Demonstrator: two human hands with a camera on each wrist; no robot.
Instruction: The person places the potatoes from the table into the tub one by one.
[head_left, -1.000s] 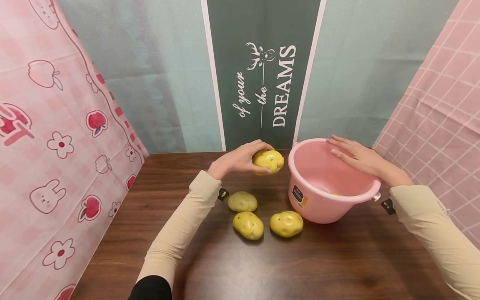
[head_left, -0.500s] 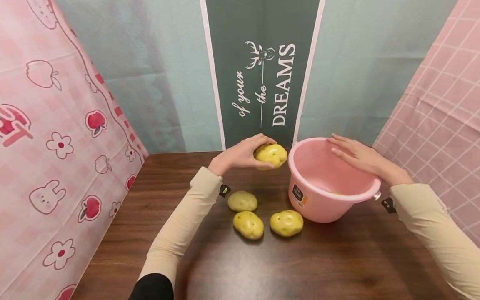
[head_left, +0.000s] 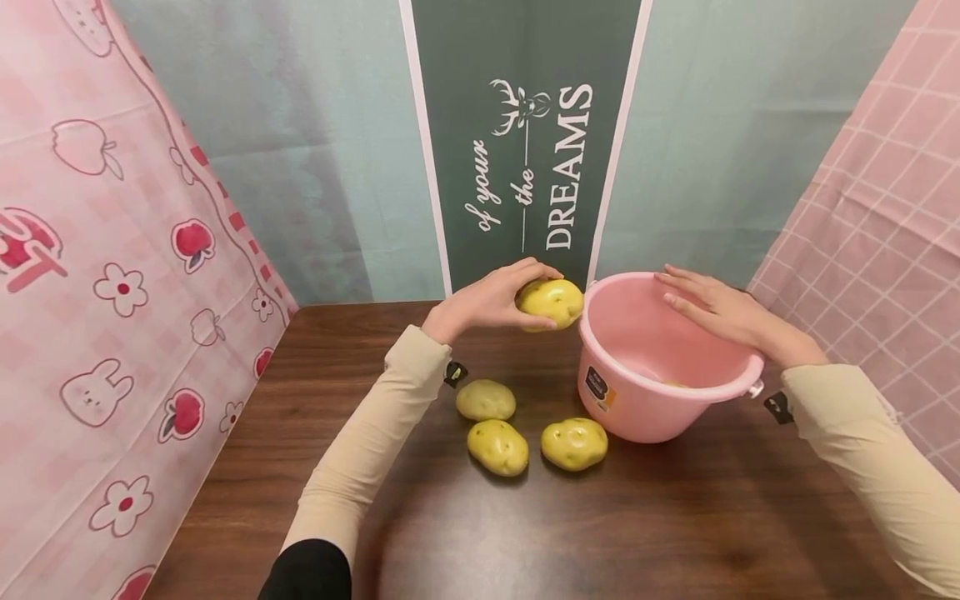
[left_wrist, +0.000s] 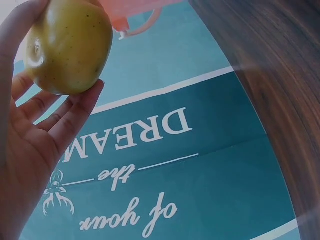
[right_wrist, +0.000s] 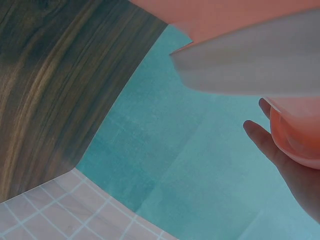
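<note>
My left hand (head_left: pixel 487 298) grips a yellow potato (head_left: pixel 555 302) with thumb and fingers, up off the table and right at the left rim of a pink bucket (head_left: pixel 648 412). The left wrist view shows that potato close up, fingers behind and below it. On the bucket's right side, my right hand (head_left: pixel 723 312) lies over the rim with fairly straight fingers pointing inward. In the right wrist view its fingers (right_wrist: pixel 262 140) appear beside the pink rim. Three more potatoes lie on the table: a duller one (head_left: pixel 486 401), one just in front of it (head_left: pixel 498 448), and another (head_left: pixel 574 444) near the bucket.
A dark wood table (head_left: pixel 480 533) carries everything. A green-and-teal cloth with lettering (head_left: pixel 570 167) hangs along its back edge. Pink patterned cloth (head_left: pixel 120 375) stands at the left, pink grid cloth (head_left: pixel 885 208) at the right. A sliver of yellow shows inside the bucket.
My left hand has moved up and to the right with the potato, bringing it up to the bucket's rim. The right hand, the bucket and the potatoes on the table stay put.
</note>
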